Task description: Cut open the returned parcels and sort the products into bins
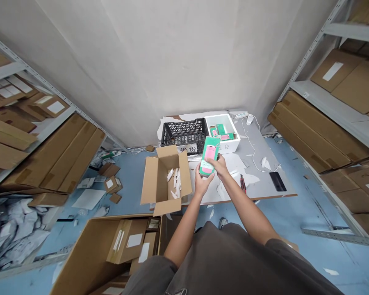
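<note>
A green and pink product box (211,150) is held tilted over the front of the table. My left hand (203,183) is closed round its lower left side. On its lower right edge, my right hand (219,166) grips it with the fingers bent across the front. Behind it stands a white foam box (233,146) with several similar green and pink boxes (222,132) inside. A black plastic crate (184,133) with a white paper label (187,149) sits beside the foam box. Left of my hands is an open cardboard box (148,180) with white paper pieces in it.
On the table (258,155) lie a red utility knife (242,183), a black phone (277,181), a white cable and paper scraps. A large carton (80,246) full of parcels stands at the lower left. Loaded shelves (350,110) flank both sides. Scraps litter the blue floor.
</note>
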A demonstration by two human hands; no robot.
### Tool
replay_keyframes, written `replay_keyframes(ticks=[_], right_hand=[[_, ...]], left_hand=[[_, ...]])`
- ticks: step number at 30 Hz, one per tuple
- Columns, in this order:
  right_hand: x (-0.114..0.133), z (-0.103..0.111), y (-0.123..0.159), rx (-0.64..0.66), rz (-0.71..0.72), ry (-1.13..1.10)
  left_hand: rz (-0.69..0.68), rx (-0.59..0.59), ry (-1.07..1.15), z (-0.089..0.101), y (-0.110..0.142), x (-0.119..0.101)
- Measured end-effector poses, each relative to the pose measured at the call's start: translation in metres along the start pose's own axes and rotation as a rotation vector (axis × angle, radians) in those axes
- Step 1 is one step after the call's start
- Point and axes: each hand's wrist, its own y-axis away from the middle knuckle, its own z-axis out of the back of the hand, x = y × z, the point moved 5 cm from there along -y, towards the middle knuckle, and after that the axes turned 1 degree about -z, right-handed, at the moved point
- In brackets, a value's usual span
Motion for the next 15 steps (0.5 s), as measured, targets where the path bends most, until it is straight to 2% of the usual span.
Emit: replay_keyframes(ticks=[4, 6, 9, 11, 15], right_hand=[[-0.001, 0.000, -0.003, -0.153, 0.037, 0.177], [0.000, -0.001, -0.001, -0.212, 0.041, 0.297], [0.002, -0.005, 0.007, -0.239, 0.057, 0.426], [0.004, -0.007, 0.012, -0.203, 0.064, 0.432], [0.010, -0.009, 0.013, 0.018, 0.078, 0.241]], left_hand=[[-0.077, -0.125, -0.151, -0.001, 0.004, -0.010], [-0.108, -0.140, -0.122, -0.005, 0.003, -0.012], [-0.071, -0.176, -0.053, -0.007, 0.000, -0.008], [-0.032, -0.173, 0.003, -0.004, -0.005, -0.005], [0.033, 0.005, 0.165, 0.011, -0.017, -0.005]])
